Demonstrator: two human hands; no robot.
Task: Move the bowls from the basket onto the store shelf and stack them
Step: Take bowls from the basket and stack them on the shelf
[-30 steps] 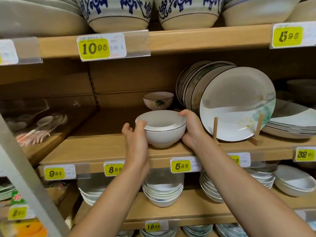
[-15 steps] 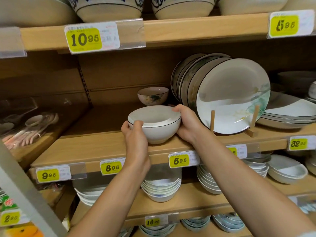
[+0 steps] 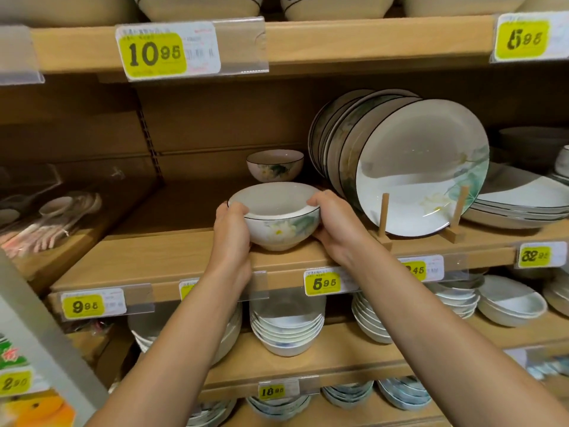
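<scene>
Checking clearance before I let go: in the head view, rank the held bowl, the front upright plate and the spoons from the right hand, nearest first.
1. Held bowl: gripped by the right hand.
2. Front upright plate: just to its right, standing on edge.
3. Spoons: far left, neighbouring shelf.

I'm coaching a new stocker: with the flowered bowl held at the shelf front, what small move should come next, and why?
Probably carry the white flower-painted bowl, gripped by the left hand and right hand, back toward the matching bowl standing alone behind it on the wooden shelf, to nest them.
</scene>
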